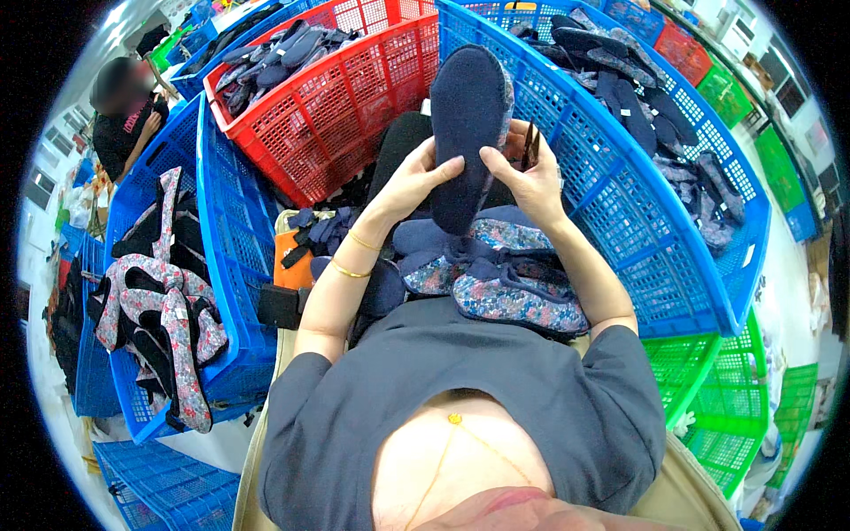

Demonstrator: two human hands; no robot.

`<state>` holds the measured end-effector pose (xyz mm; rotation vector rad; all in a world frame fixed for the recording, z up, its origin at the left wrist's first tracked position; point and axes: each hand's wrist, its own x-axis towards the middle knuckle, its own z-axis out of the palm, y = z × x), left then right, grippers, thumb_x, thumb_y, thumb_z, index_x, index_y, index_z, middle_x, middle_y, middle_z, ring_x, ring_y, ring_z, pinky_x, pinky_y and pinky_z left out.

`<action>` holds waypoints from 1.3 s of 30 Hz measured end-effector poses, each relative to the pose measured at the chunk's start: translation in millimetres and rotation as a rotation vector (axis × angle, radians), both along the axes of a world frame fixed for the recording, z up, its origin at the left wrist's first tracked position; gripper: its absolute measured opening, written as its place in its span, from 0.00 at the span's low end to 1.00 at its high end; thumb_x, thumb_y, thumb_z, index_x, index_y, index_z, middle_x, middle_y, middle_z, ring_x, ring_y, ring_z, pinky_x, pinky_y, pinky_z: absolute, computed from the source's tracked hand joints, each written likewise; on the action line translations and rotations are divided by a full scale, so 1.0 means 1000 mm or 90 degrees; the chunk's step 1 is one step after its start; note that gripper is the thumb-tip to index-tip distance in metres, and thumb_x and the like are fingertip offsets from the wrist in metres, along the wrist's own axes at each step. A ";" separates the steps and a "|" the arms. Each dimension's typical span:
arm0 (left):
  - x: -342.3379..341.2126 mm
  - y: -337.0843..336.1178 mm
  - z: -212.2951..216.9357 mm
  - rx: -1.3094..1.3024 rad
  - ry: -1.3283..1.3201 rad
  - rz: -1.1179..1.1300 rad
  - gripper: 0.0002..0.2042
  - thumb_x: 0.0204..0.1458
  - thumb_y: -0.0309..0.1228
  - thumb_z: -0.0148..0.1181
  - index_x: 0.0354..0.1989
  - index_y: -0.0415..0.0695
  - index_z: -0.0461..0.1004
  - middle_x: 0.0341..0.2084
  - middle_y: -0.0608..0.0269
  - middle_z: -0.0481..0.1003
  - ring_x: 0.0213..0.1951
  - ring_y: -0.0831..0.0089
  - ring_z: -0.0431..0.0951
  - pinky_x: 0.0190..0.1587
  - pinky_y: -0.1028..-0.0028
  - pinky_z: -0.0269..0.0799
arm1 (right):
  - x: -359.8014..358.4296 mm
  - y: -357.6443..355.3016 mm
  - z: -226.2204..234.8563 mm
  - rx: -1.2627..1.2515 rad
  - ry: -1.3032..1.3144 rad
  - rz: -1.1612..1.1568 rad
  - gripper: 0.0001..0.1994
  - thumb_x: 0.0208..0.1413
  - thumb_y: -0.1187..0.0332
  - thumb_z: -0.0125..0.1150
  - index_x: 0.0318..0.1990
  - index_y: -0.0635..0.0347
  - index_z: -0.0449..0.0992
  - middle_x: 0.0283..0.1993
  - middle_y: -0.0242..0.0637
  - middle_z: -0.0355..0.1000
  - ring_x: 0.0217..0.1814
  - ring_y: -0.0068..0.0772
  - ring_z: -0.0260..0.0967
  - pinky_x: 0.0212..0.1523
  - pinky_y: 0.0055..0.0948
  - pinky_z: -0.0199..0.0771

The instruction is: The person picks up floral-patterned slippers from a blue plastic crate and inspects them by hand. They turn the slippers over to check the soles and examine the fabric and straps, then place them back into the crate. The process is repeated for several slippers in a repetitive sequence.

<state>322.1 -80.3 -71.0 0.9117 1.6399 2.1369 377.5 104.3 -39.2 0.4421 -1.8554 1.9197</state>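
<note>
A slipper (pixel 467 111) is held up in front of me, its navy sole turned toward me and a strip of floral fabric showing along its right side. My left hand (pixel 414 181) is closed on its left edge, thumb on the sole. From the other side my right hand (pixel 537 181) grips it, also with the thumb on the sole. Dark narrow blades, apparently thread snips (pixel 531 146), stick up among the right hand's fingers; their handle is hidden. Several floral slippers (pixel 518 296) with navy soles lie in my lap below both hands.
Beyond my hands stands a red crate (pixel 310 133) of slippers. A blue crate (pixel 611 195) of slippers is close on the right, another blue crate (pixel 232 292) on the left. Green crates (pixel 722 398) stand lower right. A person (pixel 124 124) is at the far left.
</note>
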 end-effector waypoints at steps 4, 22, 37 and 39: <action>-0.003 -0.004 -0.005 0.131 -0.115 -0.045 0.20 0.61 0.33 0.54 0.60 0.40 0.64 0.52 0.60 0.73 0.53 0.71 0.74 0.57 0.69 0.68 | -0.004 0.017 0.014 0.143 -0.057 -0.053 0.22 0.48 0.64 0.74 0.48 0.61 0.73 0.36 0.26 0.71 0.32 0.12 0.62 0.33 0.15 0.65; 0.002 -0.005 -0.014 0.135 -0.185 -0.076 0.23 0.59 0.34 0.59 0.60 0.39 0.63 0.53 0.57 0.72 0.53 0.70 0.74 0.57 0.68 0.70 | -0.008 -0.005 0.036 0.235 0.150 -0.189 0.11 0.56 0.66 0.65 0.40 0.64 0.72 0.34 0.36 0.75 0.33 0.22 0.72 0.35 0.22 0.73; -0.167 -0.051 0.104 -0.137 0.457 0.392 0.13 0.61 0.34 0.52 0.44 0.37 0.74 0.31 0.55 0.79 0.31 0.64 0.80 0.39 0.65 0.77 | 0.005 0.096 0.017 -0.087 -0.061 0.004 0.12 0.68 0.61 0.48 0.44 0.62 0.69 0.30 0.27 0.66 0.15 0.08 0.52 0.11 0.12 0.47; -0.251 -0.107 0.113 0.380 0.131 0.269 0.08 0.58 0.36 0.58 0.32 0.45 0.72 0.28 0.62 0.73 0.29 0.71 0.72 0.32 0.74 0.70 | 0.012 0.082 0.018 0.011 -0.109 0.034 0.12 0.67 0.61 0.50 0.43 0.61 0.69 0.28 0.26 0.66 0.15 0.07 0.52 0.11 0.11 0.46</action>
